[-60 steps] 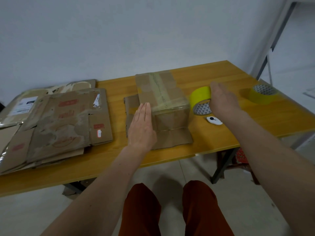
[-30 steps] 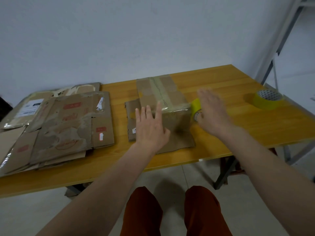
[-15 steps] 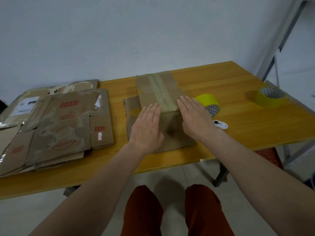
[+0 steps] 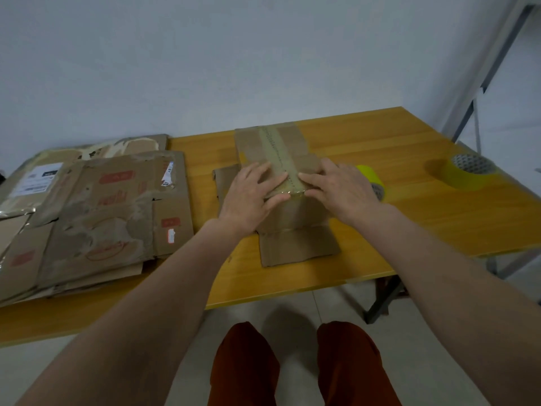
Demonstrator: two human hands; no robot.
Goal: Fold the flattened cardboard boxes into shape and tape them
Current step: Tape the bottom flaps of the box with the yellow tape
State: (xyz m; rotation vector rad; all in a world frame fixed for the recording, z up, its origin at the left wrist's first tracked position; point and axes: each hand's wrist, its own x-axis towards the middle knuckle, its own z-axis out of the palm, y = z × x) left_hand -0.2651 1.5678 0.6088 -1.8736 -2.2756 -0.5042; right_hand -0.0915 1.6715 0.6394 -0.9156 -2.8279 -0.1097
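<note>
A small brown cardboard box (image 4: 278,148) stands folded in the middle of the table, with a strip of tape running along its top seam. My left hand (image 4: 250,194) lies flat on the near left part of its top, fingers straight, thumb at the front edge. On the near right part my right hand (image 4: 336,186) presses down, fingers pointing at the tape strip. The box's lower flaps (image 4: 298,247) lie spread out on the wood. Half hidden behind my right hand is a yellow tape roll (image 4: 370,177).
A stack of flattened worn cardboard boxes (image 4: 87,206) covers the left of the yellow wooden table (image 4: 409,218). A second yellow tape roll (image 4: 468,171) sits at the far right. A metal frame (image 4: 483,83) stands right of the table. My knees show below the front edge.
My right hand came off the tape roll and moved left onto the box. Both hands slid up from the box's front face onto its top, beside the taped seam.
</note>
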